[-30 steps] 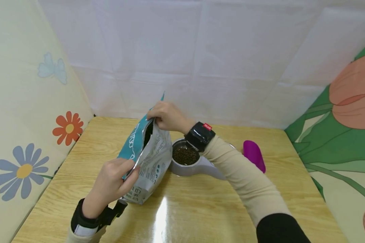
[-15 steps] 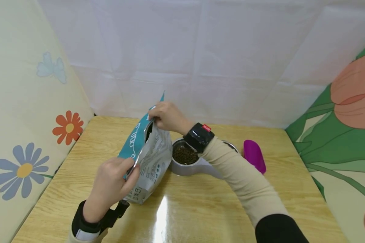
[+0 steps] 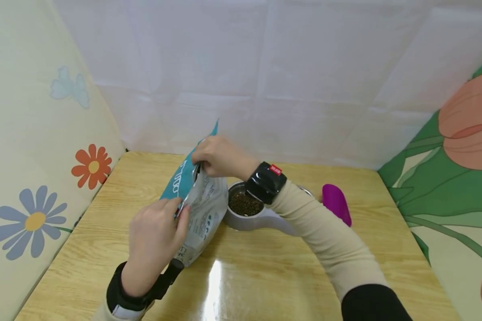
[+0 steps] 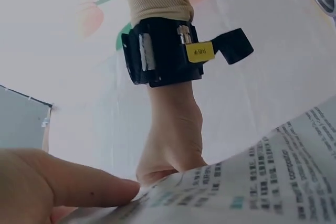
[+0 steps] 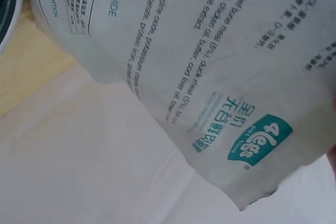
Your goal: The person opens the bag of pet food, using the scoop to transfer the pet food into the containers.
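A teal and silver pet food bag stands on the table, its top partly parted along the rim. My left hand pinches the near end of that rim between thumb and fingers. At the far end my right hand grips the bag's edge. In the left wrist view the left thumb presses on the printed side, with the right hand beyond it. The right wrist view is filled mostly by the bag's printed back. Just right of the bag sits a grey double bowl with brown kibble in its left cup.
A purple scoop lies on the wooden table to the right of the bowl. My right forearm crosses over the bowl's right part and hides much of it. A white sheet hangs behind, with flowered panels on both sides.
The left hand has slid up and away along the rim, toward the right hand. The bag's mouth has narrowed between the hands. Bowl and scoop stay in place.
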### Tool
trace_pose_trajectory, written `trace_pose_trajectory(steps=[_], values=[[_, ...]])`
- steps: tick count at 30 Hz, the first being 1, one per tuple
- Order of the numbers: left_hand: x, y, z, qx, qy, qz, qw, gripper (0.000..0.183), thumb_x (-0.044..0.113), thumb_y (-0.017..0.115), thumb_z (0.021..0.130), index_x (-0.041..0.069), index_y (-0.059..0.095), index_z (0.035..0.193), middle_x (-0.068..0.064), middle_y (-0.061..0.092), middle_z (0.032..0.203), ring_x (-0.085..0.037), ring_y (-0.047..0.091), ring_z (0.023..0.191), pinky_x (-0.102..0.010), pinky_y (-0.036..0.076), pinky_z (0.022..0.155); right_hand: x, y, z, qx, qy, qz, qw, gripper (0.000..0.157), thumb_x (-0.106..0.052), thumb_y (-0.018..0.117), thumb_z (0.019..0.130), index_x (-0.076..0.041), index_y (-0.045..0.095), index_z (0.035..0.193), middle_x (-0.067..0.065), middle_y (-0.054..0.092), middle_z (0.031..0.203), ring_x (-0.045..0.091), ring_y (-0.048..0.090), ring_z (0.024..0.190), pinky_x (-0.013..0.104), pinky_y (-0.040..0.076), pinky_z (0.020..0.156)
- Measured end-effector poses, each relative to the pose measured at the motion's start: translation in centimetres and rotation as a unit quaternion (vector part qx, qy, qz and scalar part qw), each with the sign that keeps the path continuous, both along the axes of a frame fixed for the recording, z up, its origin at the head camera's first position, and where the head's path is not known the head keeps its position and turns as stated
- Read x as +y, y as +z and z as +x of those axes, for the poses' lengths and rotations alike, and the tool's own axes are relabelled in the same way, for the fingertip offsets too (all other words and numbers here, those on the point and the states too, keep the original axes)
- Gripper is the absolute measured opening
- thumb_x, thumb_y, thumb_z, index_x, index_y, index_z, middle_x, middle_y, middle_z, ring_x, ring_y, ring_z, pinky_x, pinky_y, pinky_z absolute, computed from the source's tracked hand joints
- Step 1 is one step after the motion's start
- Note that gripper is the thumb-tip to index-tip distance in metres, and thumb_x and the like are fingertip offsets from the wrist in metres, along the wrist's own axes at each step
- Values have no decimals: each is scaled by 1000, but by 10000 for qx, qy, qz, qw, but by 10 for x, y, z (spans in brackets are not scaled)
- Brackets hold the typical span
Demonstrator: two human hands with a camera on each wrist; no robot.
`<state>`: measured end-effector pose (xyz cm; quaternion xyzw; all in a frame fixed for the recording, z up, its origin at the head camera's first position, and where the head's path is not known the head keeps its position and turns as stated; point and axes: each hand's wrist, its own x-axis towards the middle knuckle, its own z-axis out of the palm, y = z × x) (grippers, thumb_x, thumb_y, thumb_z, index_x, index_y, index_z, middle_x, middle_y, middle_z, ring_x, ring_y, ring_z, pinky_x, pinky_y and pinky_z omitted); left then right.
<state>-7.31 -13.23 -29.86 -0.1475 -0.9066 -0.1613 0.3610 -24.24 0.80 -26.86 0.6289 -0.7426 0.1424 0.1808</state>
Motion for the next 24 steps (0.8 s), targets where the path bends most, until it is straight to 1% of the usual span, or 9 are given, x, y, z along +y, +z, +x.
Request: trace_pose_trajectory(steps=[3,7,9,12,14,16,19,22,24], values=[[0,1,-1,-184,199,-98,9996,18,9,66,75,0,57,64,-3,42,51,-15,34,40,-25,25,37,-3,-5,0,263,-171,-122,9994,16,5,53,65,-11,53,66,1,58,65,18,54,61,28,43,59],[-1,1,-1,-360,330,-229,9985,21,8,68,75,0,54,61,-2,38,50,-14,31,40,-24,23,37,-7,-11,1,432,-332,-340,9979,17,6,52,64,-11,52,64,1,55,60,17,50,55,27,41,55],[-2,1,-2,-342,349,-297,9984,22,7,68,75,0,54,60,-2,37,50,-14,30,40,-25,23,36,-9,-13,1,466,-423,-461,9970,17,6,52,63,-11,53,63,1,54,58,16,48,53,27,40,53],[-3,0,-3,-195,366,-397,9983,23,5,67,75,0,51,59,-3,37,49,-14,30,39,-25,23,36,-12,-16,2,403,-518,-573,9962,17,6,52,61,-10,55,62,1,54,57,15,46,51,26,39,52],[-3,-1,-4,-64,364,-424,9984,24,4,67,74,0,49,57,-3,38,49,-14,29,39,-26,23,35,-12,-15,2,329,-528,-562,9965,18,7,52,61,-10,56,62,1,56,58,16,48,53,26,41,54],[-4,-1,-5,35,353,-434,9984,25,3,66,73,1,47,56,-3,37,49,-14,29,38,-26,22,35,-11,-11,3,211,-481,-332,9981,19,7,51,62,-10,58,65,1,59,63,17,53,58,27,43,59],[-5,-1,-7,117,321,-440,9984,25,1,67,71,1,47,56,-3,36,48,-14,28,38,-25,22,35,-8,2,6,-146,-362,429,9983,25,6,54,66,-10,67,80,2,67,81,18,61,78,28,45,76],[-5,0,-8,111,282,-508,9982,25,-1,68,70,-1,48,56,-3,35,48,-13,26,39,-24,21,35,-6,18,11,-385,-258,1363,9896,30,1,59,70,-10,68,96,1,67,98,19,59,95,31,41,88],[-4,0,-8,79,264,-560,9981,24,-1,69,70,-1,49,57,-3,35,48,-12,26,39,-24,21,36,-8,26,16,-332,-163,1837,9823,25,-3,63,72,-10,68,95,0,67,97,18,59,94,31,41,88]])
